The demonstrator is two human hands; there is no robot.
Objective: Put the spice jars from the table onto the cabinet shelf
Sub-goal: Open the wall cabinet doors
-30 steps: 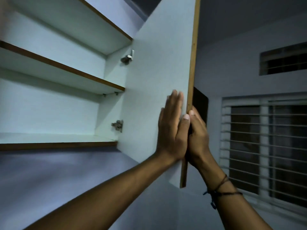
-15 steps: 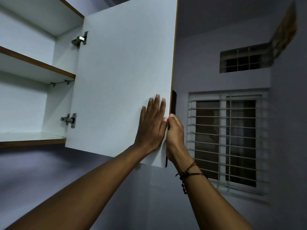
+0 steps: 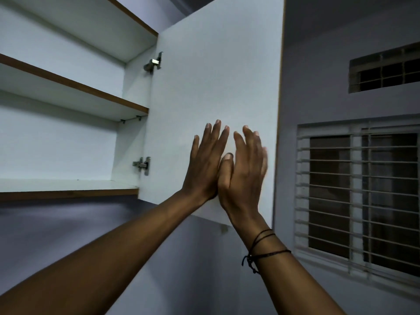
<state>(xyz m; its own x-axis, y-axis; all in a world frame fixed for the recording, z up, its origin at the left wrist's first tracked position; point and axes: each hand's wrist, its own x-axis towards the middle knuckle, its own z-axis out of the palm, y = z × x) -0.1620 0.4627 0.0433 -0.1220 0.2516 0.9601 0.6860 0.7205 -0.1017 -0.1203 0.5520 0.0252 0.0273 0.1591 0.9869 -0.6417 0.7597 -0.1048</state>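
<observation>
At four o'clock from the lower shelf (image 3: 68,186), left hand (image 3: 204,164) and right hand (image 3: 244,176) press flat, fingers straight, holding nothing, against the cabinet door (image 3: 216,71); push evenly, keeping the opening clear.

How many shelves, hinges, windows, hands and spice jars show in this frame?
Shelves: 3
Hinges: 2
Windows: 2
Hands: 2, left hand, right hand
Spice jars: 0
Total: 9

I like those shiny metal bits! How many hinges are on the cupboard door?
2. The upper hinge sits near the door's top, above the middle shelf. The lower hinge sits just above the bottom shelf. None seem hidden.
</observation>
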